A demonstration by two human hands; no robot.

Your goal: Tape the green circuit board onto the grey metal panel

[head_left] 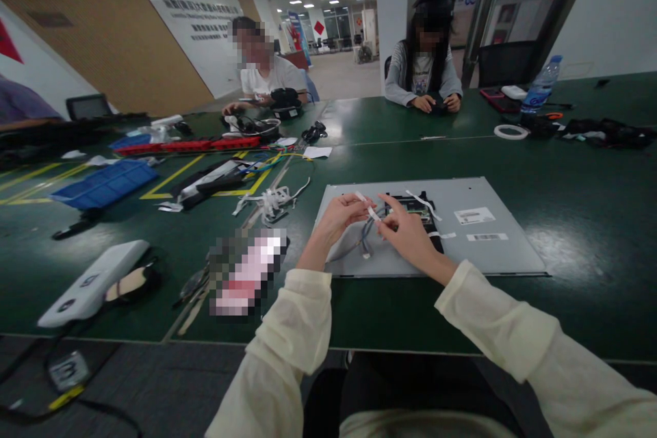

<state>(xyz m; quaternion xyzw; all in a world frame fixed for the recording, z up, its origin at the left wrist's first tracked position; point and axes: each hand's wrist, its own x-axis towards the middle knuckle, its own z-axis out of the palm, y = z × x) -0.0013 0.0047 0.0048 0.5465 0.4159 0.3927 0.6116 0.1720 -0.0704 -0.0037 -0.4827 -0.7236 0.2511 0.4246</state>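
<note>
The green tabletop (pixel 580 171) stretches across the whole view, and a flat grey metal panel (pixel 493 250) lies on it directly in front of the person. Both arms, in cream sleeves (pixel 292 342), reach forward from the near edge and angle inward, so that the two hands meet above the panel's left half.

The left hand (pixel 336 219) is raised with the wrist bent and its fingers curled inward, pinching one end of a small white strip (pixel 370 209). The right hand (pixel 408 233) faces it with its back turned toward the camera, thumb and forefinger closed on the same strip from the other side. The strip sits between the fingertips, just above a bundle of grey wires (pixel 365 241) that loops down onto the panel. Whether the strip is wrapped around the wires cannot be told.

Behind the hands a dark opening in the panel (pixel 417 204) shows more white strips (pixel 419 200) lying across it. To the left, a loose heap of white strips (pixel 269 202) rests on the tabletop, well apart from the panel.
</note>
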